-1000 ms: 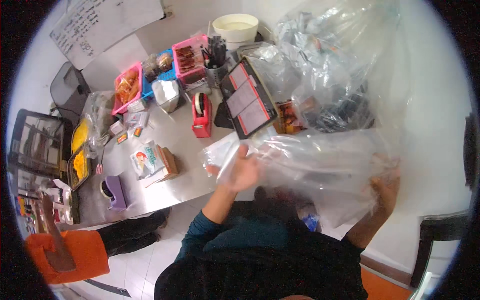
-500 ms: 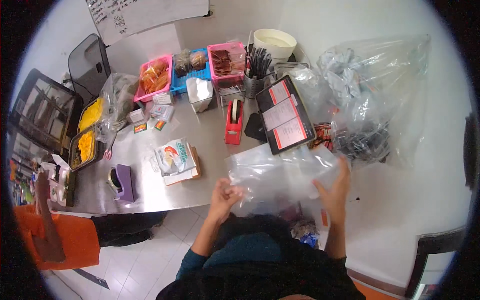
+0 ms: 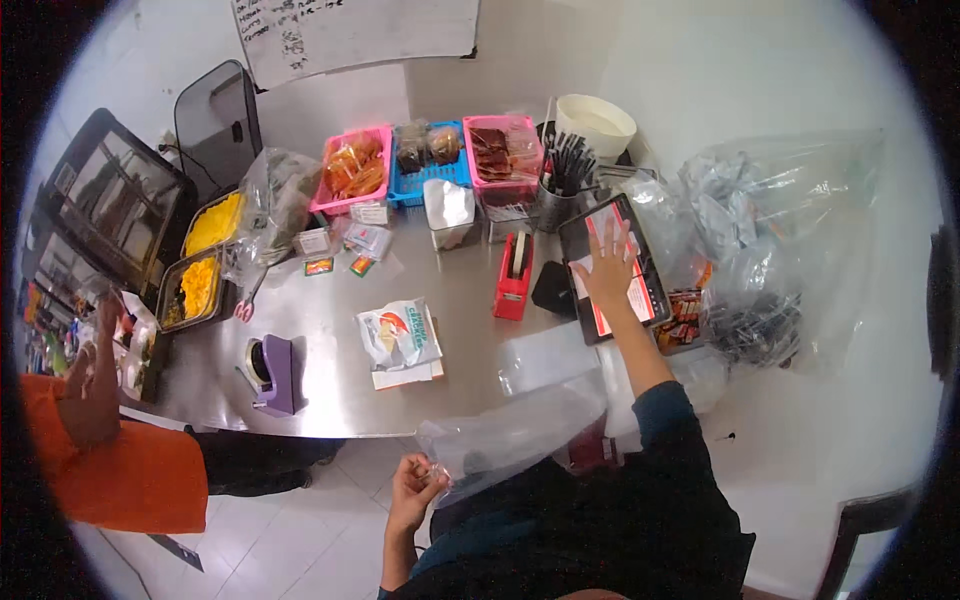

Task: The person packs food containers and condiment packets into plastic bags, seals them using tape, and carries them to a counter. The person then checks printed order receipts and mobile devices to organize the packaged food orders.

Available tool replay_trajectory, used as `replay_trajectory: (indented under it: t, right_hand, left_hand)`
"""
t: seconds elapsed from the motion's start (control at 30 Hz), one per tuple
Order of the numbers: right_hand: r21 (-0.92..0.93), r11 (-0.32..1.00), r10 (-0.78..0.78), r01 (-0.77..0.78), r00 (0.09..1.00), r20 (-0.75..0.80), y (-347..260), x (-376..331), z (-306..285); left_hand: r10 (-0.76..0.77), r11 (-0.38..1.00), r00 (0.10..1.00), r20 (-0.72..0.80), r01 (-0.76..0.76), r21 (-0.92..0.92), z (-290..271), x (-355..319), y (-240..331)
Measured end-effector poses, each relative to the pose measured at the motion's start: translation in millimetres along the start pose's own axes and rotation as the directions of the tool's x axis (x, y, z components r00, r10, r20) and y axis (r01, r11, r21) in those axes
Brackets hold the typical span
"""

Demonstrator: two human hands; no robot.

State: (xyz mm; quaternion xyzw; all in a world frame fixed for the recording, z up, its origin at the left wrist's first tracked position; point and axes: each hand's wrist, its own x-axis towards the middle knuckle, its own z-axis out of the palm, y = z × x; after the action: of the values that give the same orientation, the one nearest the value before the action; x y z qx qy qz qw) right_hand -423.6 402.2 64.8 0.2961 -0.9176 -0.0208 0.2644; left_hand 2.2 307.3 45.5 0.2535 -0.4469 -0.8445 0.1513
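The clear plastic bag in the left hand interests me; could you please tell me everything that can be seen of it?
The clear plastic bag looks thin, colourless and see-through, with glossy highlights and soft creases. The left hand pinches it near its left end. From there it stretches slantwise up to the right in the picture, overlapping the front edge of the metal table. It looks limp and rather flat. Its far end is hard to make out.

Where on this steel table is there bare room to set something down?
Bare steel shows between the purple tape dispenser and the white snack packet, and between that packet and the red tape dispenser. It's crowded along the back with baskets, and at right around the tablet and plastic bags.
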Motion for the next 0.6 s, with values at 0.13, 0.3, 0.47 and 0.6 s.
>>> replay_trajectory:
  t: [0.13,0.3,0.47,0.6]
  right_hand:
    - [-0.147,0.989,0.014,-0.006,0.998,0.054,8.5,8.7,2.3]
    - [0.466,0.883,-0.033,-0.061,0.981,0.192,-28.1,-17.7,-65.3]
    - [0.94,0.081,-0.603,-0.332,0.734,0.312,-100.3,-140.4,-176.3]
    - [0.787,-0.241,-0.458,-0.567,0.782,0.423,-110.2,-164.5,-179.2]
  left_hand:
    - [-0.036,0.995,0.999,-0.04,0.032,-0.098,-3.3,0.3,-0.4]
    - [0.032,0.999,0.985,-0.169,-0.036,-0.023,9.0,2.9,12.6]
    - [0.529,0.843,0.8,-0.282,-0.458,0.283,68.0,22.9,29.7]
    - [0.66,0.654,0.751,0.02,-0.587,0.477,96.8,26.3,36.2]
